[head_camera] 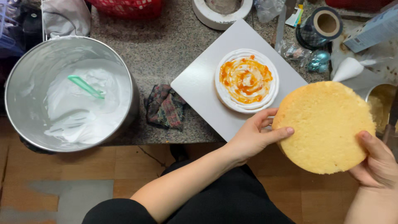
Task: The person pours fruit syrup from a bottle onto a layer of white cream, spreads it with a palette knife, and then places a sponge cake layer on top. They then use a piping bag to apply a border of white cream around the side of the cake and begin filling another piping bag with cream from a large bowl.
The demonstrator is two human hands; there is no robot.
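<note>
Both hands, left (253, 137) and right (375, 164), gripped the sponge disc (325, 126) by its edges at the frame's right, beside the iced cake (246, 80). Uneven finger pressure could crack the soft disc.

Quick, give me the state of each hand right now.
Left hand: closed on the left edge of the round sponge cake layer, thumb on top.
Right hand: closed on the layer's right edge, held up off the counter.
</note>
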